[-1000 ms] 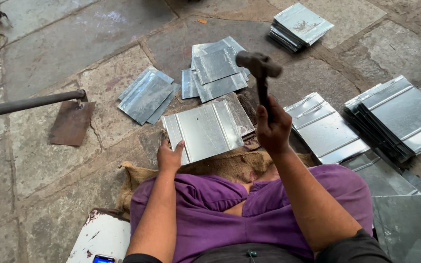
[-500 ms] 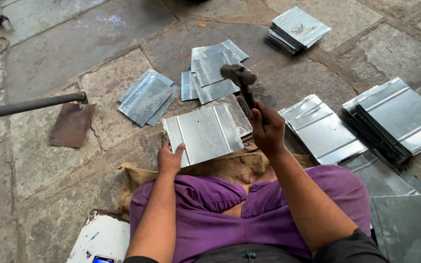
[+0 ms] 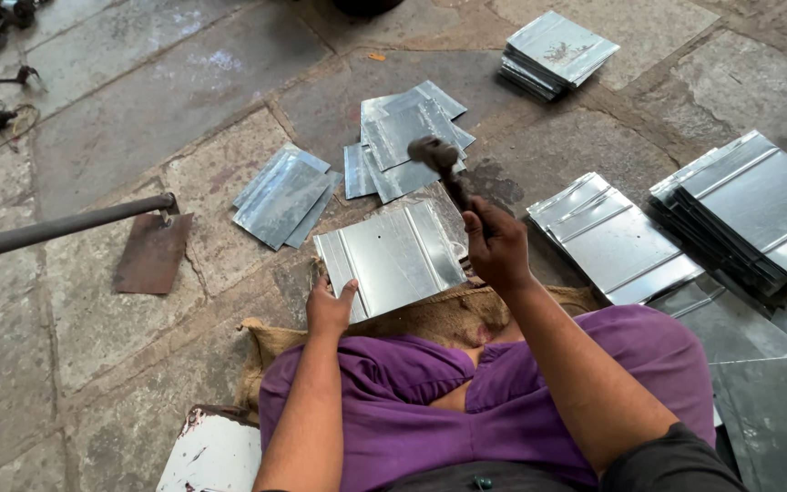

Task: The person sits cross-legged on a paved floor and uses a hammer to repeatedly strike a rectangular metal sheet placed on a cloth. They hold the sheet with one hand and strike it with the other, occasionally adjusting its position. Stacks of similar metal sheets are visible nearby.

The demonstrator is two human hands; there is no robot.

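While the left hand (image 3: 330, 310) lies half open with its fingers flat on the near edge of the metal sheet (image 3: 393, 260), the right hand (image 3: 495, 244) is closed around the hammer (image 3: 439, 159) handle. This sheet rests on burlap cloth (image 3: 430, 319) over the stone floor (image 3: 93, 346). Above it the hammer head is blurred, in front of loose sheets (image 3: 403, 137). At the right edge, a stack of sheets (image 3: 758, 210) is cut off.

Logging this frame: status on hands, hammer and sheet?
Right hand gripping hammer, head over the sheet's far edge. Left hand pinning the ribbed metal sheet on the burlap sack. Nothing between hammer and sheet.
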